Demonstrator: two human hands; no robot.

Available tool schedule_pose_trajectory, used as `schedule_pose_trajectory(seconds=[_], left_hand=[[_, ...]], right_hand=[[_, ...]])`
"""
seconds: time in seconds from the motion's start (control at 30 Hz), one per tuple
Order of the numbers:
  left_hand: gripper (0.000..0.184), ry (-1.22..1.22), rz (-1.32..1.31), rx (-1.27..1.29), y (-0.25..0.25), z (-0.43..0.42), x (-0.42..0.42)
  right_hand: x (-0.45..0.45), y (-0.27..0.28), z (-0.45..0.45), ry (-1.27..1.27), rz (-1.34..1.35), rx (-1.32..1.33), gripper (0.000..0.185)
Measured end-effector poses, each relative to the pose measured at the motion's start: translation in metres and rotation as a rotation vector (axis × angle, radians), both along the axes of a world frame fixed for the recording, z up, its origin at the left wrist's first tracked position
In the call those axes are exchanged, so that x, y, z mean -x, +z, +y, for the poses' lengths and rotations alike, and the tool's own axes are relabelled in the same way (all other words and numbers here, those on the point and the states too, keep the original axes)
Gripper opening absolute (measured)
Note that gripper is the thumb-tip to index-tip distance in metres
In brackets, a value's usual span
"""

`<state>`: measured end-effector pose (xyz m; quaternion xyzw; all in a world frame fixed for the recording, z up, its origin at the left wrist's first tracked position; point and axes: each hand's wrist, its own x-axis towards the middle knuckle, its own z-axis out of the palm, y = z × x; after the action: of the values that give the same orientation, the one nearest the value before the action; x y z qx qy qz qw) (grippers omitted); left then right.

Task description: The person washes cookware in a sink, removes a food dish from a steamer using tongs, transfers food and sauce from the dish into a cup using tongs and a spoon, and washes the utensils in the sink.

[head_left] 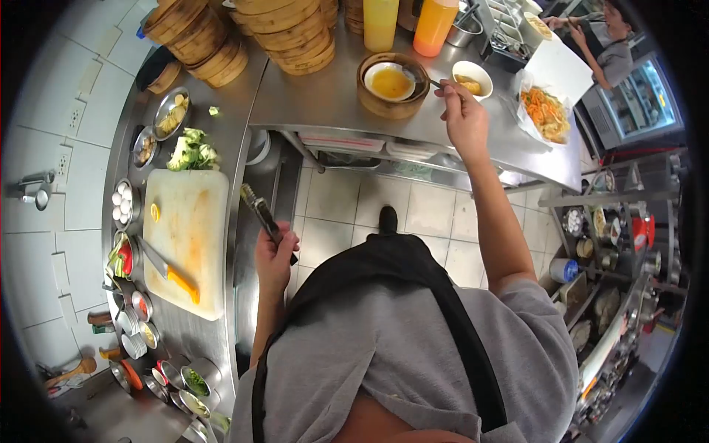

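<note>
My left hand (277, 255) is wrapped round the black handle of a pair of tongs (260, 210), held upright beside the counter edge. Between the fingers of my right hand (464, 111) is the thin handle of a utensil (434, 83), whose far end reaches toward the bamboo steamer (391, 107). Inside the steamer rests a white dish (390, 81) with yellow-orange liquid. Just behind my right fingers stands a white bowl (484, 76) with yellowish food in it. To the right, shredded orange and pale food (545, 114) lies in a paper-lined box.
A cutting board (185, 244) at left carries an orange-handled knife (181, 284). Steamer stacks (284, 37) and two sauce bottles (436, 26) stand at the back. Small bowls line the left counter. Another person (602, 44) is at the far right. Shelves hold containers at right.
</note>
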<state>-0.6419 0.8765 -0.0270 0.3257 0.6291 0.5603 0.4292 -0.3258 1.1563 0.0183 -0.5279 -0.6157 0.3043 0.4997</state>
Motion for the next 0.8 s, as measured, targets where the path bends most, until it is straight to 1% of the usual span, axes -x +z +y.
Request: schedule_pose_trajectory(seconds=[0.07, 0.13, 0.2, 0.23, 0.3, 0.33, 0.4, 0.43, 0.5, 0.53, 0.6, 0.63, 0.7, 0.73, 0.8], left_hand=[[0.021, -0.075, -0.024, -0.01, 0.0, 0.026, -0.017], [0.021, -0.078, 0.006, 0.048, 0.006, 0.045, -0.032], [0.022, -0.098, 0.02, 0.073, 0.002, 0.058, -0.04], [0.023, -0.096, 0.003, 0.07, -0.007, 0.061, -0.04], [0.023, -0.079, 0.021, 0.119, -0.014, 0.066, -0.041], [0.024, -0.063, 0.036, 0.156, -0.017, 0.067, -0.041], [0.025, -0.071, 0.047, 0.167, -0.028, 0.068, -0.039], [0.025, -0.077, 0.061, 0.175, -0.033, 0.066, -0.036], [0.026, -0.076, 0.051, 0.221, -0.043, 0.061, -0.027], [0.026, -0.062, 0.038, 0.244, -0.051, 0.062, -0.026], [0.026, -0.049, 0.04, 0.272, -0.065, 0.057, -0.021], [0.026, -0.045, 0.052, 0.289, -0.072, 0.058, -0.016], [0.026, -0.022, 0.058, 0.327, -0.091, 0.056, -0.008], [0.025, 0.007, 0.057, 0.371, -0.102, 0.053, -0.005], [0.023, 0.037, 0.053, 0.39, -0.124, 0.045, 0.001]], right_hand=[[-0.008, -0.031, 0.031, -0.092, -0.241, -0.173, 0.029], [-0.006, -0.036, 0.04, -0.055, -0.196, -0.123, 0.028], [-0.007, -0.033, 0.042, 0.06, 0.112, 0.154, 0.027], [-0.01, -0.03, 0.049, 0.059, 0.116, 0.157, 0.027], [-0.014, -0.028, 0.056, 0.022, -0.006, 0.115, 0.027], [-0.015, -0.031, 0.058, 0.019, -0.006, 0.126, 0.027], [-0.013, -0.037, 0.066, 0.2, -0.046, 0.095, 0.027], [-0.013, -0.032, 0.063, 0.198, -0.045, 0.104, 0.027], [-0.018, -0.015, 0.054, 0.304, -0.15, 0.128, 0.024], [-0.021, -0.013, 0.058, 0.307, -0.156, 0.127, 0.024], [-0.024, -0.011, 0.059, 0.242, -0.142, 0.022, 0.023], [-0.022, -0.018, 0.064, 0.24, -0.139, 0.017, 0.023], [-0.019, -0.038, 0.077, 0.299, -0.147, 0.027, 0.024], [-0.02, -0.034, 0.073, 0.294, -0.146, 0.026, 0.024], [-0.022, -0.023, 0.06, 0.391, -0.152, 0.09, 0.025]])
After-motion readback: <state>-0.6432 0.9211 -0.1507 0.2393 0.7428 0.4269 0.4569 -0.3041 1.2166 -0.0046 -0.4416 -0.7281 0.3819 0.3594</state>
